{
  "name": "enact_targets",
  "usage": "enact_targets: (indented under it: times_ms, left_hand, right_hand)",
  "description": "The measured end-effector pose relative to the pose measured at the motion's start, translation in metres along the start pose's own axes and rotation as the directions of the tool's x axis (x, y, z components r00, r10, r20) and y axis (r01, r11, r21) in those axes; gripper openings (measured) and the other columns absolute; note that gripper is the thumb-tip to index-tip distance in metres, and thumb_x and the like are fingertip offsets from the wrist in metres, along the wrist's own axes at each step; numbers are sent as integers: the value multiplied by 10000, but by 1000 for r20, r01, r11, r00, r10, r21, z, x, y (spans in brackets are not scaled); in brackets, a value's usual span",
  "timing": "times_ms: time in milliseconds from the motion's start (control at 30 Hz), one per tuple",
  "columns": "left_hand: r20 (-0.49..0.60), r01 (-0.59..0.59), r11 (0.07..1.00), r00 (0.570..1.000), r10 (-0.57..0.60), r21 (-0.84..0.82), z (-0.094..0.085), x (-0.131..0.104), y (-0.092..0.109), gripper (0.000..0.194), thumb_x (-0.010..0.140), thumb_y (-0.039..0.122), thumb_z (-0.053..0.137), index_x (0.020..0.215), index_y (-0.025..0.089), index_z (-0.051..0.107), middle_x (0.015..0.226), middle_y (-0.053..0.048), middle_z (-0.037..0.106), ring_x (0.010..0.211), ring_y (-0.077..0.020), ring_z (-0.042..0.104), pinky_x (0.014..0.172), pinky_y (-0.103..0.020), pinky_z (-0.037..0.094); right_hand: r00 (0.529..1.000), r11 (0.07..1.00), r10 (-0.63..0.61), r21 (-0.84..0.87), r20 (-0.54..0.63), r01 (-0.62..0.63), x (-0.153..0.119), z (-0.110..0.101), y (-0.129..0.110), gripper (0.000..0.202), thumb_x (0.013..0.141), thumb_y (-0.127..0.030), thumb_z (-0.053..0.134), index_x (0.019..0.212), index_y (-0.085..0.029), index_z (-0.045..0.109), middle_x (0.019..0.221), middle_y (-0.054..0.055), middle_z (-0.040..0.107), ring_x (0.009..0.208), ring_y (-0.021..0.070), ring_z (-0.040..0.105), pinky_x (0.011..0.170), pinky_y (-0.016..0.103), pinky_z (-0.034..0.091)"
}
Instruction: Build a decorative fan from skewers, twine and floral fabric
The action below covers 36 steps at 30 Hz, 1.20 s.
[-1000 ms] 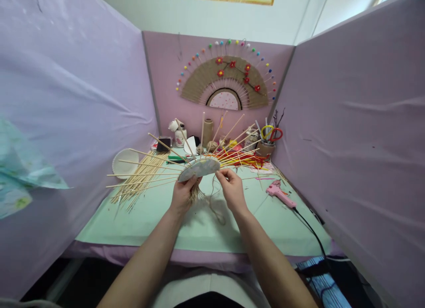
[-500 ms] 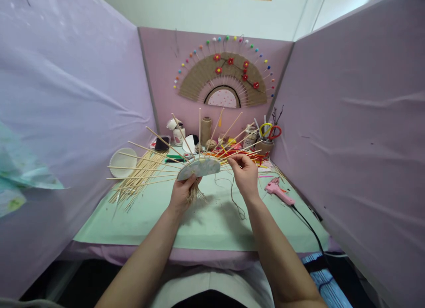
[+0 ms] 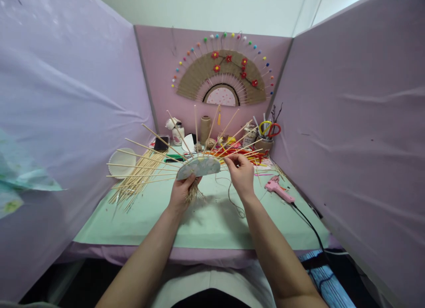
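Observation:
A pale half-round fan base (image 3: 199, 167) with thin wooden sticks spreading out from its curved edge is held above the table. My left hand (image 3: 182, 192) grips it from below at its left end, thumb on the front, beside a hanging tassel of twine (image 3: 195, 191). At the base's right end, my right hand (image 3: 239, 173) is closed in a pinch near the sticks; what lies between the fingertips is too small to make out. A thin cord (image 3: 236, 205) trails on the table just left of my right wrist.
Loose sticks (image 3: 139, 177) and a white round dish (image 3: 122, 163) lie left. A pink glue gun (image 3: 279, 189) with a black cable is right. Jars, a twine spool (image 3: 205, 129) and scissors (image 3: 274, 130) stand behind. A finished fan (image 3: 195, 73) hangs on the back panel.
My right hand has shifted slightly left along the sticks, still pinched. My left hand keeps its hold on the fan base. The view has moved a little.

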<state>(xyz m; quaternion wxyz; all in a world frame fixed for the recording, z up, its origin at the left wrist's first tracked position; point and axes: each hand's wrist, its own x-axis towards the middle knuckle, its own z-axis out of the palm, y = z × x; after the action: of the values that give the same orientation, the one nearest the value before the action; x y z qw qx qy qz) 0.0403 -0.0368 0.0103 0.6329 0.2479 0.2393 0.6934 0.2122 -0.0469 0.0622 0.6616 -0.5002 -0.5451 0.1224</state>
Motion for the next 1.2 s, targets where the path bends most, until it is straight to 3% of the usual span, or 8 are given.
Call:
enact_targets:
  times_ms: [333,633,833,1200]
  left_hand:
    - [29,-9,1000,1000,9,1,-1,1,0,530,599,149,876,1091,191,683,1030,-72,752,1061,-251,686,1034,-447,500]
    - [16,-4,1000,1000,4,3,2,-1,1,435,590,154,879,989,170,706,1017,-79,754,1055,-254,684,1025,-448,506]
    - [-6,-6,1000,1000,6,-6,1,0,1,458,600,141,869,1021,184,695,1053,-80,745,1103,-267,664,1034,-455,496]
    - [0,-8,1000,1000,8,1,2,0,1,439,561,170,895,955,157,703,996,-73,751,937,-208,703,1006,-452,512]
  right_hand:
    - [1000,1000,25,-10,13,-25,-4,4,1,215,802,-392,631,724,-191,641,685,6,616,653,148,523,645,286,423]
    - [998,998,62,6,28,-62,-8,7,0,210,791,-384,636,713,-189,645,703,19,633,642,152,527,640,292,424]
    - [996,996,79,44,35,-80,-11,9,2,188,789,-359,621,733,-182,650,712,15,626,657,149,529,657,289,426]
    - [994,989,101,105,34,-104,-13,12,7,209,772,-368,613,749,-166,661,721,18,649,663,149,545,661,288,429]
